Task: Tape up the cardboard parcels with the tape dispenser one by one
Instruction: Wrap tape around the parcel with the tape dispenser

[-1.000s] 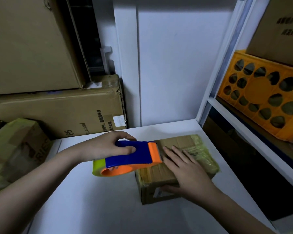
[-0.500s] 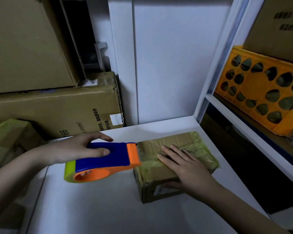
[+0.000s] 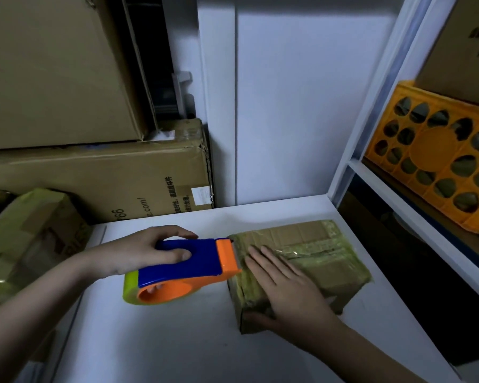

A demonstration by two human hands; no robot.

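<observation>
Sitting at far left, a tape-wrapped cardboard box [image 3: 25, 239] waits beside the white tabletop [image 3: 155, 341]. Left hand [image 3: 138, 252] wraps fingers and thumb around the blue-and-orange plastic tape dispenser [image 3: 183, 269]; its orange cutter end points right, touching the left top edge of the small brown cardboard parcel [image 3: 302, 261]. Dispenser's long axis runs left-right. Parcel lies on the tabletop near the right edge, long axis angled toward the far right corner. Right hand [image 3: 288, 283] lies flat on the parcel top, fingers spread, thumb on the near side, pinning rather than gripping.

Risk, as judged: a slack strip may wrinkle; a light press could let the parcel skid.
</observation>
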